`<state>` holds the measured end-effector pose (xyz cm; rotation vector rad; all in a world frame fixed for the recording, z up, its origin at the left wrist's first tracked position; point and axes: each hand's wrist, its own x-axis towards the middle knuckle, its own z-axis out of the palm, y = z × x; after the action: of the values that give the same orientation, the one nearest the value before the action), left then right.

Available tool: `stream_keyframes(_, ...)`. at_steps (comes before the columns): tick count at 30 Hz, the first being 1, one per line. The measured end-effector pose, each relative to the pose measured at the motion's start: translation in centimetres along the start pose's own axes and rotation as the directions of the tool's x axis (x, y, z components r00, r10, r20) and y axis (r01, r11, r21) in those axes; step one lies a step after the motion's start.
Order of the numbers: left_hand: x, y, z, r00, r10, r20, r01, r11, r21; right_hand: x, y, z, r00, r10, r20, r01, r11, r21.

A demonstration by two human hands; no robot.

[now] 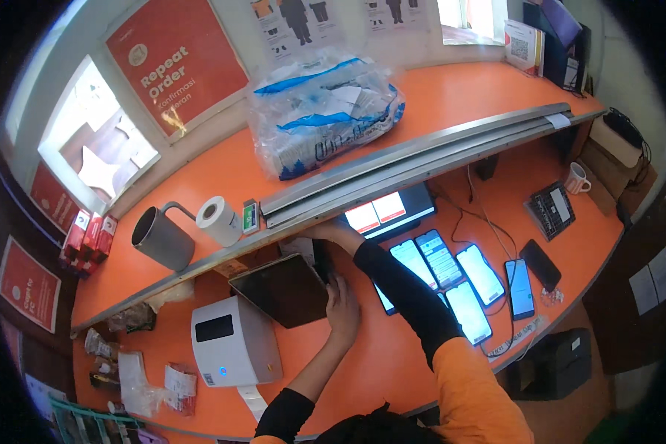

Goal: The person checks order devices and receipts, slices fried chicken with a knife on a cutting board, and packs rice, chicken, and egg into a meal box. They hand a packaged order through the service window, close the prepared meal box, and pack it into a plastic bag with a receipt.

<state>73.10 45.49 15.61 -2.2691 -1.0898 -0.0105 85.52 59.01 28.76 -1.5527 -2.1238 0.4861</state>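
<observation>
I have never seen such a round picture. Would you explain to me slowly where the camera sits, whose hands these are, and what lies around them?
There is no robot here, only a person's bare left hand and right hand. The single picture comes from a wide fisheye camera worn on the head, looking down, so straight edges bend. The left hand touches the right edge of a dark tablet. The right hand is near the edge of the shelf; I cannot tell whether it holds anything. On the counter is a white printer, with phones and a screen farther right. On the shelf are a grey mug, a roll and a plastic bag.
</observation>
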Motion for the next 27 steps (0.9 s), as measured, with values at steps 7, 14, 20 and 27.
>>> stream_keyframes(7,1.8,2.8,-2.5,0.991,-0.026,-0.131,0.040,0.994,0.105,-0.4,5.9,0.6,0.980,-0.172,-0.103,0.181,0.980,0.087)
stream_keyframes(14,0.8,2.0,-0.3,0.999,-0.034,0.018,0.031,0.988,0.150,-5.2,-0.4,-1.6,0.992,-0.113,-0.051,0.124,0.930,0.346)
stream_keyframes(20,0.9,3.0,0.5,0.997,0.003,0.074,-0.011,0.994,0.107,-10.0,-0.6,-2.6,0.994,-0.037,-0.100,0.069,0.937,0.342)
stream_keyframes(27,1.0,4.9,2.2,0.992,0.125,0.028,-0.128,0.957,0.261,-12.4,-2.0,-1.9,0.955,-0.098,-0.279,0.101,0.995,0.000)
